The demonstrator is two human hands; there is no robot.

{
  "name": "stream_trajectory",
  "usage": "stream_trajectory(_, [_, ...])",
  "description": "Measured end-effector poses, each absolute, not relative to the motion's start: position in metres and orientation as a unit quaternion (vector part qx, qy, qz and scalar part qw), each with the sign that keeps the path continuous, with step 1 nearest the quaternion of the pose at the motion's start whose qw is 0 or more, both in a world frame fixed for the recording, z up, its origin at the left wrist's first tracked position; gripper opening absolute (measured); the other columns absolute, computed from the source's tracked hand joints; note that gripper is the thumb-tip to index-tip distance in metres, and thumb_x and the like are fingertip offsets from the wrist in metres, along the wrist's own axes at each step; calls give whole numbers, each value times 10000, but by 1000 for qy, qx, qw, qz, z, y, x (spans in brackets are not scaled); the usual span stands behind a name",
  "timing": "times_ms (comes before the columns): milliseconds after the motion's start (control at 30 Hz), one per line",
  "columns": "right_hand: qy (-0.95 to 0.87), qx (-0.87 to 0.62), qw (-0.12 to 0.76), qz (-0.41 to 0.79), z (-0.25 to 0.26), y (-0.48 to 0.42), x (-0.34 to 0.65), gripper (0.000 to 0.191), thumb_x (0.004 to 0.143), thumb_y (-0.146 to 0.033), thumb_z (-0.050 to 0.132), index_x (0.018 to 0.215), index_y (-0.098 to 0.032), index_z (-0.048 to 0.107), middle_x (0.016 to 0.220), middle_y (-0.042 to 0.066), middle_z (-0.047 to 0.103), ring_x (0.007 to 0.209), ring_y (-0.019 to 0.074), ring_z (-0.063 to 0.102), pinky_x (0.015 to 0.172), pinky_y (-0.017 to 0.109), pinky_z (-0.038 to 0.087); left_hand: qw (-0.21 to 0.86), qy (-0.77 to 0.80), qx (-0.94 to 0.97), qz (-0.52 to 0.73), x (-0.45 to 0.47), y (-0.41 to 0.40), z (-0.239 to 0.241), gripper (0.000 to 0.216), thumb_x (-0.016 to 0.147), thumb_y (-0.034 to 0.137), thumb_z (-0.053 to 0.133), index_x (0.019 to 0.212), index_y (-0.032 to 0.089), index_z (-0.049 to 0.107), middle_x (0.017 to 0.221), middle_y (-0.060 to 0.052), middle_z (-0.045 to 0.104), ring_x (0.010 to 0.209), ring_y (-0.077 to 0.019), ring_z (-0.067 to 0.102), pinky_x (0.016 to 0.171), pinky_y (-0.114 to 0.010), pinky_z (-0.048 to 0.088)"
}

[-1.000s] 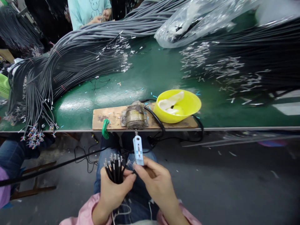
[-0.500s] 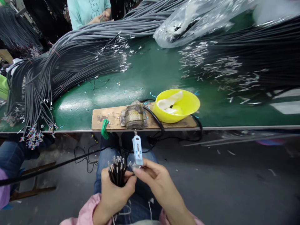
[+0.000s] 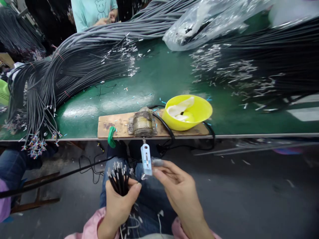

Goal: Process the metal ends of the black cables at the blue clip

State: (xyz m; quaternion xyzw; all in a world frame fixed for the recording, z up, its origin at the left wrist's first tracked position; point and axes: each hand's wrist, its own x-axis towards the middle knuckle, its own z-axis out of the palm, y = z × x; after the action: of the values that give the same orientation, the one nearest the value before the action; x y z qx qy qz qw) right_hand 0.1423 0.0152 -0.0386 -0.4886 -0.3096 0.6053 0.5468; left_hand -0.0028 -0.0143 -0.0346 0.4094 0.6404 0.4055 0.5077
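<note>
My left hand (image 3: 121,202) is wrapped round a bundle of black cables (image 3: 119,179), whose silvery stripped ends point upward. Just right of it, a light-blue plastic holder (image 3: 146,160) with a slot sticks out on the shaft of a small motor (image 3: 143,123). My right hand (image 3: 178,186) is beside that holder, thumb and index finger a little apart, with nothing visible between them. A greyish cover shows on its index fingertip. Whether the fingertips touch the holder is hard to tell. Clear bits of scrap hang between the two hands.
The motor sits on a wooden board (image 3: 119,123) with a green clamp (image 3: 111,136) at the table edge. A yellow bowl (image 3: 199,111) holds white material. Grey cables (image 3: 82,43), black cables (image 3: 286,59) and a plastic bag (image 3: 171,38) lie on the green table (image 3: 161,73). A person (image 3: 86,13) works opposite.
My right hand has moved right, away from the cable ends, and its fingers have come apart. My left hand has shifted slightly left and down with the bundle.
</note>
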Motion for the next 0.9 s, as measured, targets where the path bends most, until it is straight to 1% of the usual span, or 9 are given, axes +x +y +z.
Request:
stream_trajectory(67, [-364, -458, 517, 625, -36, 14, 141, 274, 597, -422, 786, 686, -181, 691, 626, 29, 646, 566, 155, 576, 537, 247, 488, 464, 664, 396, 432, 4, -19, -25, 136, 682, 247, 706, 594, 142, 707, 536, -75, 660, 469, -183, 585, 458, -288, 507])
stream_trajectory(200, [-361, -420, 529, 643, -29, 10, 127, 260, 691, -421, 729, 611, -182, 664, 634, 14, 555, 588, 143, 518, 539, 235, 443, 450, 669, 378, 455, 13, -23, -21, 100, 635, 228, 748, 600, 163, 681, 543, -51, 652, 465, -175, 575, 454, -282, 497])
stream_trajectory(267, [-291, -373, 548, 690, -29, 8, 119, 261, 664, -439, 749, 637, -190, 672, 624, 6, 541, 560, 132, 500, 522, 229, 435, 496, 652, 360, 447, 10, -21, -29, 162, 608, 278, 779, 611, 165, 663, 494, -29, 615, 397, -146, 528, 394, -264, 460])
stream_trajectory(367, [-210, -295, 525, 770, -32, 8, 114, 294, 609, -463, 779, 656, -191, 679, 551, -14, 506, 475, 108, 432, 469, 225, 410, 626, 593, 324, 389, 3, -17, -40, 328, 570, 418, 791, 538, 180, 567, 296, 55, 399, 240, -83, 345, 260, -222, 306])
stream_trajectory(433, [-207, -297, 521, 773, -33, 10, 116, 289, 621, -462, 773, 663, -189, 686, 539, -19, 506, 466, 99, 412, 461, 216, 397, 651, 573, 292, 403, 2, -17, -39, 368, 605, 490, 754, 604, 177, 560, 329, 70, 369, 261, -60, 307, 272, -202, 258])
stream_trajectory(600, [-344, -352, 549, 676, -33, 15, 127, 230, 703, -417, 728, 752, -194, 709, 690, 17, 592, 597, 132, 520, 535, 221, 437, 653, 563, 283, 421, 6, -20, -21, 349, 676, 480, 711, 622, 149, 613, 390, 60, 352, 308, -42, 270, 304, -194, 196])
stream_trajectory(733, [-412, -393, 559, 603, -32, 14, 123, 191, 758, -339, 677, 664, -176, 645, 628, 12, 579, 576, 147, 541, 521, 240, 450, 653, 567, 279, 418, 4, -14, -27, 355, 653, 484, 722, 623, 142, 630, 403, 35, 400, 302, -49, 295, 288, -198, 221])
stream_trajectory(800, [-450, -431, 591, 512, -32, 11, 119, 158, 788, -249, 635, 646, -185, 608, 594, 0, 552, 546, 141, 524, 491, 240, 434, 653, 579, 287, 396, 4, -12, -34, 344, 608, 459, 759, 576, 153, 606, 365, 24, 419, 285, -74, 337, 275, -215, 267])
stream_trajectory(900, [-552, -448, 643, 286, -31, 9, 116, 154, 771, -66, 580, 706, -203, 606, 641, 12, 573, 596, 157, 534, 539, 268, 449, 621, 602, 282, 415, 8, -14, -35, 323, 634, 451, 738, 585, 169, 588, 359, 34, 406, 291, -82, 338, 287, -223, 279])
